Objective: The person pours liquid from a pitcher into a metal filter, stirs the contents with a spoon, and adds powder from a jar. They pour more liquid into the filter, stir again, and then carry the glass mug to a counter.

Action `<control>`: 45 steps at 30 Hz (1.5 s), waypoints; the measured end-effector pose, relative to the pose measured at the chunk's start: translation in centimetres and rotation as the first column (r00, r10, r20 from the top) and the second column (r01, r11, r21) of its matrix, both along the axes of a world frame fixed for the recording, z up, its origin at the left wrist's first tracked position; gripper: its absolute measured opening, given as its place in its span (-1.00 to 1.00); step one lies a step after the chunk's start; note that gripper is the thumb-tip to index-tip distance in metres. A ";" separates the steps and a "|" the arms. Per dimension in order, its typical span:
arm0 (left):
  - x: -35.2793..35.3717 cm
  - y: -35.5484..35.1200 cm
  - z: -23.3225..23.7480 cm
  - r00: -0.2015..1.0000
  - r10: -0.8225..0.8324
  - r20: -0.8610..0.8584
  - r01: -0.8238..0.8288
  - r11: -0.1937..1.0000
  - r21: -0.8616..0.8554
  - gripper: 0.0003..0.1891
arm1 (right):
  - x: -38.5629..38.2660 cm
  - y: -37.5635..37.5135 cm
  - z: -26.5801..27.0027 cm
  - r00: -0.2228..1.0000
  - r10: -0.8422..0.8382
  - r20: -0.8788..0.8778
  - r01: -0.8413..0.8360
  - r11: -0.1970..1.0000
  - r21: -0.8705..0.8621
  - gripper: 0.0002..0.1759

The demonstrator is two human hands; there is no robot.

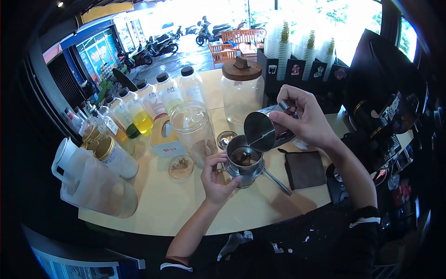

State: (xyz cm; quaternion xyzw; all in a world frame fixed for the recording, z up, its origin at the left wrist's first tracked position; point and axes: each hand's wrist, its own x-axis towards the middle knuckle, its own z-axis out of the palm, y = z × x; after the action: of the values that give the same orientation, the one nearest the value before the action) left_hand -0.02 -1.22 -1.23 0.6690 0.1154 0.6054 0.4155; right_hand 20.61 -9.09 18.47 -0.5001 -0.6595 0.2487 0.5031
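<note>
My right hand (pixel 306 116) grips a small metal pitcher (pixel 256 132) by its handle. It is tilted to the left, and a thin stream runs from its lip. Below it stands a metal coffee dripper (pixel 242 171) with dark wet coffee inside; what it rests on is mostly hidden. My left hand (pixel 216 182) curls its thumb and fingers around the dripper's left side. A metal handle (pixel 278 182) sticks out from under the dripper toward the lower right. Behind it lies a small round metal lid (pixel 226 139).
Left of the dripper are a clear jar (pixel 190 128), a dish of brown powder (pixel 180 167) and a tissue box (pixel 167 145). A plastic jug (pixel 100 183) and several bottles (pixel 144 122) line the left. A wooden-lidded jar (pixel 241 95) stands behind; a dark cloth (pixel 305 169) lies right.
</note>
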 end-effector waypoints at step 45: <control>0.1 -0.1 0.2 1.000 0.007 0.008 -0.007 1.000 0.009 -0.44 | -0.6 0.8 1.0 0.996 -0.064 0.065 0.057 0.993 0.104 -0.79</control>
State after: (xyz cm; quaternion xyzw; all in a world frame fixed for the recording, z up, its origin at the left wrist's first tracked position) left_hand 0.04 -1.33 -1.01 0.6680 0.1130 0.6101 0.4108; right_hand 19.98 -8.32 19.51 -0.5020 -0.6725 0.1821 0.5124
